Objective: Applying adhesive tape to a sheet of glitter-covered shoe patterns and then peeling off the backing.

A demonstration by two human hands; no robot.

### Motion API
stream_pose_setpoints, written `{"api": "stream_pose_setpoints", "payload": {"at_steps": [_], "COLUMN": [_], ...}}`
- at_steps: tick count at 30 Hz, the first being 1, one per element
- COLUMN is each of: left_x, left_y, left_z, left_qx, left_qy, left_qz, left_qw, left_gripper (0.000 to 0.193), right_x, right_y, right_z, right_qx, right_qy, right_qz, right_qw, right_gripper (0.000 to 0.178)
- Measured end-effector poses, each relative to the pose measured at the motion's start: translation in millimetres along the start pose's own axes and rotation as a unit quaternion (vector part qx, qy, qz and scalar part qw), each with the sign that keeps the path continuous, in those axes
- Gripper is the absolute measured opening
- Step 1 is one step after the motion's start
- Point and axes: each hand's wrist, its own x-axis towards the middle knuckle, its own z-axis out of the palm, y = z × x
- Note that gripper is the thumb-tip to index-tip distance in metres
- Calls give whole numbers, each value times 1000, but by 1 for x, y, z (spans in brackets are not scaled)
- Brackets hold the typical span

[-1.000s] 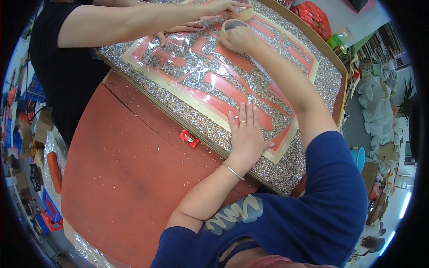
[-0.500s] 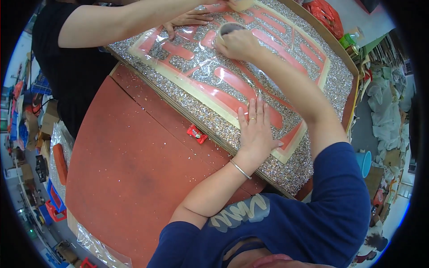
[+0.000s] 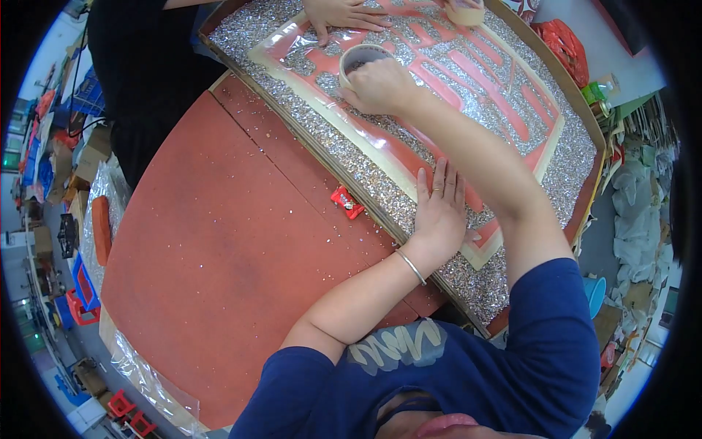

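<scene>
A clear sheet with pink cut-out shapes (image 3: 497, 102) and cream tape borders lies over glittering small stones (image 3: 578, 172) in a shallow wooden-rimmed tray. My left hand (image 3: 441, 212) rests flat on the sheet's near edge, fingers stretched out, a ring and a bangle on it. In my right hand (image 3: 384, 86) is a roll of cream tape (image 3: 345, 69), pressed against the sheet toward its left side. My fingers go inside the roll's hollow. Across the tray, another person's hand (image 3: 344, 16) lies spread on the sheet. A second tape roll (image 3: 465, 13) is at that person's far side.
A reddish-brown table (image 3: 219, 271) with scattered stones supports the tray. A small red packet (image 3: 346, 203) lies by the tray's near edge. A red plastic bag (image 3: 561, 51) and a green container (image 3: 596, 93) stand beyond the right rim. A blue bucket (image 3: 595, 294) is at right.
My right hand has moved the tape roll leftward and nearer over the sheet. My left hand stays flat. The other person's tape roll has shifted right; the whole view has shifted slightly.
</scene>
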Motion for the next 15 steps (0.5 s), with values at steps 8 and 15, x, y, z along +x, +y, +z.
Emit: {"api": "stream_pose_setpoints", "payload": {"at_steps": [8, 15], "left_x": [0, -1], "left_y": [5, -3], "left_z": [-5, -3], "left_qx": [-7, 23], "left_qy": [-8, -26], "left_qz": [-10, -3], "left_qw": [1000, 999], "left_gripper": [108, 108], "right_x": [-78, 10], "right_y": [-2, -14], "right_z": [-37, -2], "right_qx": [-3, 5], "right_qy": [-71, -21], "right_qz": [-106, -37], "right_qw": [992, 999], "right_gripper": [38, 34]}}
